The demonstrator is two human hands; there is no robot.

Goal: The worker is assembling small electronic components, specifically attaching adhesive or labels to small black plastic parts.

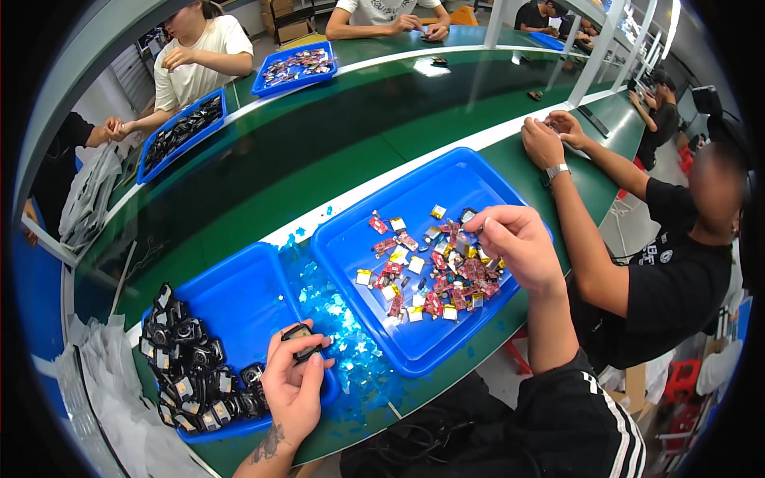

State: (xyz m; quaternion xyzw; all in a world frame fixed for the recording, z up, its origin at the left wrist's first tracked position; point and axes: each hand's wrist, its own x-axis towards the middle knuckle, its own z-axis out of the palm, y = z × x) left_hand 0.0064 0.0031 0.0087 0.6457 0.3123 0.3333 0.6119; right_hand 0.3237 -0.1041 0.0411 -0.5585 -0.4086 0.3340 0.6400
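Note:
My left hand point(293, 390) grips a small black device housing point(301, 341) over the front right edge of the left blue tray point(239, 275). Black housings point(191, 350), some showing light rectangular insides, are piled at that tray's left and front. Above the right blue tray point(382, 342), my right hand point(522, 248) is closed in a pinch. A small dark piece point(468, 215) shows by its fingertips, but I cannot make out whether it is held. Loose red circuit boards point(482, 280) and silver-and-yellow battery cells point(416, 264) lie scattered in the right tray.
Blue film scraps point(343, 319) litter the green table between the trays. A white strip point(351, 199) separates it from a green belt point(335, 151). A co-worker's hands point(550, 143) work close on my right. Across stand two filled trays point(183, 135). Clear plastic bags point(119, 398) lie left.

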